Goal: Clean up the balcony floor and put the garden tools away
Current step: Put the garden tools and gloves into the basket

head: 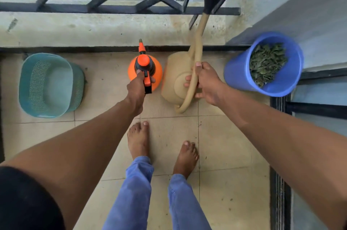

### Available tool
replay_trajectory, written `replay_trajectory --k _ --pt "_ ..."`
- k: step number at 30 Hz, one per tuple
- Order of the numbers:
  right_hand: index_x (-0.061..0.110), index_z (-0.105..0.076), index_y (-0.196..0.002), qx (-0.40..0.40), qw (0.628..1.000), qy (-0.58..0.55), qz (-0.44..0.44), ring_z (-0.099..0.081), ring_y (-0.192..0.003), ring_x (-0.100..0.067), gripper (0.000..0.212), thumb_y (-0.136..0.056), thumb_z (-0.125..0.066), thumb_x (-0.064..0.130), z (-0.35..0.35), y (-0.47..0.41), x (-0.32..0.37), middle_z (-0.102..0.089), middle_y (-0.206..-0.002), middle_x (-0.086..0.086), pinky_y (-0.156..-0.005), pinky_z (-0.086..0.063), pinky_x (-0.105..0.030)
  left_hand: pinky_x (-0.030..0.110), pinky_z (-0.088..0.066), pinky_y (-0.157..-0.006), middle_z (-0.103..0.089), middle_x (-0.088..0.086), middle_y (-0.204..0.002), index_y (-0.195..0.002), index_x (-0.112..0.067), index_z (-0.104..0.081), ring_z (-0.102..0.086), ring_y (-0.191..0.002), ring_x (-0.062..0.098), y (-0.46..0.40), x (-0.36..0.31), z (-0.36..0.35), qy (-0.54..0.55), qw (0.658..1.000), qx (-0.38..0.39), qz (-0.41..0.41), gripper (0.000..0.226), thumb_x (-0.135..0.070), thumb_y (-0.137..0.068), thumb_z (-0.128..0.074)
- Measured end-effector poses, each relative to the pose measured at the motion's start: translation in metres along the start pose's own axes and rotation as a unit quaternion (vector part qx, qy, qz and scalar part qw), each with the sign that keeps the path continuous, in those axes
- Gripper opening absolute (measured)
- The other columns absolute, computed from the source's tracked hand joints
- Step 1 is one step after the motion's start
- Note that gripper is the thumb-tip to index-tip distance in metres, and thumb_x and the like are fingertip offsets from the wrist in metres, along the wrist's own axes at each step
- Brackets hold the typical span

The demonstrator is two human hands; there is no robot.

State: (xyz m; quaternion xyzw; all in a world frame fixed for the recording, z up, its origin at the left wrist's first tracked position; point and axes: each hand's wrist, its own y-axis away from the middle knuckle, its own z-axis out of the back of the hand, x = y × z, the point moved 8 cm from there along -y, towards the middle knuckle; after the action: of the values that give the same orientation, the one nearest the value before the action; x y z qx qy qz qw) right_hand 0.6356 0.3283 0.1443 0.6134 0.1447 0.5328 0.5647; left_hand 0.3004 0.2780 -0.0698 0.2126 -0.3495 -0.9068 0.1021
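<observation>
Floor swept; tools in hand at the wall.
Floor (225, 145) looks largely clear; bucket (238, 72) holds leaves (266, 62), basket (50, 85) empty. Right hand (208, 83) grips the can (178, 79) handle, left hand (137, 89) the sprayer (157, 72). Judged: stowing remains.

At centre frame the left hand (137, 89) gripped the orange sprayer (158, 72); just right, the right hand (207, 84) held the tan watering can (173, 79) by its handle, between a teal basket (50, 84) and a leaf-filled blue bucket (236, 72).
</observation>
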Motion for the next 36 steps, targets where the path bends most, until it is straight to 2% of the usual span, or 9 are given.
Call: replay_trajectory --k 5,8,13,16,18,21,27,31,36 --pt "0.027 -0.055 -0.117 -0.036 0.997 0.052 0.048 -0.066 -0.081 -0.018 0.033 -0.109 -0.031 0.047 0.008 -0.016 0.023 -0.067 -0.097 -0.004 -0.062 -0.045 -0.029 0.046 -0.037 -0.109 -0.064 0.001 -0.116 -0.109 -0.025 -0.063 -0.052 -0.113 0.025 -0.007 0.002 -0.006 0.030 0.999 0.018 0.040 0.051 -0.063 -0.098 -0.032" --pt "0.020 -0.055 -0.115 -0.073 0.993 0.052 0.081 -0.058 -0.076 -0.017 0.033 -0.110 -0.032 0.042 0.015 -0.023 0.034 -0.060 -0.087 -0.004 -0.068 -0.052 -0.029 0.046 -0.037 -0.107 -0.066 0.006 -0.119 -0.108 -0.026 -0.063 -0.055 -0.115 0.026 -0.010 -0.001 -0.006 0.017 0.998 0.030 0.059 0.052 -0.065 -0.098 -0.030" --pt "0.016 -0.054 -0.118 -0.131 0.986 0.056 0.082 -0.052 -0.068 -0.016 0.035 -0.109 -0.033 0.042 0.031 -0.036 0.039 -0.056 -0.081 -0.002 -0.076 -0.052 -0.038 0.048 -0.034 -0.112 -0.058 0.008 -0.142 -0.136 -0.025 -0.058 -0.051 -0.130 0.030 0.000 -0.003 -0.002 0.021 0.995 0.059 0.076 0.068 -0.070 -0.097 -0.026" --pt "0.016 -0.052 -0.121 -0.135 0.987 0.054 0.069 -0.052 -0.068 -0.015 0.035 -0.110 -0.032 0.043 0.036 -0.038 0.038 -0.055 -0.082 -0.002 -0.069 -0.048 -0.033 0.045 -0.034 -0.118 -0.055 0.008 -0.150 -0.133 -0.031 -0.063 -0.051 -0.135 0.025 -0.026 -0.109 0.021 0.130 0.978 0.146 0.078 0.072 -0.080 -0.092 -0.028" --pt "0.018 -0.052 -0.121 -0.128 0.989 0.047 0.056 -0.052 -0.070 -0.016 0.034 -0.110 -0.032 0.043 0.038 -0.040 0.037 -0.055 -0.082 -0.002 -0.068 -0.047 -0.034 0.038 -0.045 -0.108 -0.070 0.007 -0.129 -0.099 -0.028 -0.074 -0.063 -0.111 0.019 -0.033 -0.215 0.048 0.264 0.935 0.234 0.034 0.058 -0.070 -0.096 -0.036" --pt "0.019 -0.052 -0.119 -0.123 0.991 0.025 0.040 -0.052 -0.073 -0.018 0.033 -0.109 -0.031 0.044 0.040 -0.042 0.037 -0.054 -0.080 -0.002 -0.069 -0.046 -0.036 0.038 -0.045 -0.108 -0.076 0.006 -0.110 -0.100 -0.014 -0.073 -0.061 -0.096 0.018 -0.014 -0.282 0.074 0.305 0.921 0.240 -0.017 0.057 -0.056 -0.103 -0.034" --pt "0.020 -0.054 -0.118 -0.131 0.991 -0.002 0.034 -0.052 -0.070 -0.017 0.028 -0.108 -0.038 0.041 0.048 -0.040 0.033 -0.056 -0.080 -0.003 -0.064 -0.045 -0.035 0.039 -0.039 -0.111 -0.069 -0.007 -0.107 -0.108 -0.014 -0.073 -0.056 -0.101 0.016 0.013 -0.282 0.089 0.306 0.912 0.274 0.003 0.057 -0.049 -0.111 -0.027" --pt "0.023 -0.051 -0.122 -0.135 0.988 0.058 0.052 -0.060 -0.078 -0.016 0.023 -0.099 -0.051 0.026 0.049 -0.039 0.034 -0.065 -0.095 -0.003 -0.071 -0.054 -0.035 0.047 -0.034 -0.117 -0.061 -0.001 -0.130 -0.128 -0.016 -0.070 -0.048 -0.126 0.025 0.023 -0.275 0.091 0.303 0.909 0.288 0.009 0.060 -0.050 -0.111 -0.024" --pt "0.027 -0.044 -0.120 -0.127 0.979 0.139 0.072 -0.060 -0.095 -0.016 0.033 -0.093 -0.052 0.011 0.048 -0.033 0.036 -0.051 -0.097 0.009 -0.085 -0.054 -0.035 0.051 -0.036 -0.115 -0.064 -0.010 -0.111 -0.127 -0.017 -0.071 -0.053 -0.120 0.021 0.025 -0.270 0.092 0.317 0.905 0.282 0.028 0.057 -0.048 -0.111 -0.026"
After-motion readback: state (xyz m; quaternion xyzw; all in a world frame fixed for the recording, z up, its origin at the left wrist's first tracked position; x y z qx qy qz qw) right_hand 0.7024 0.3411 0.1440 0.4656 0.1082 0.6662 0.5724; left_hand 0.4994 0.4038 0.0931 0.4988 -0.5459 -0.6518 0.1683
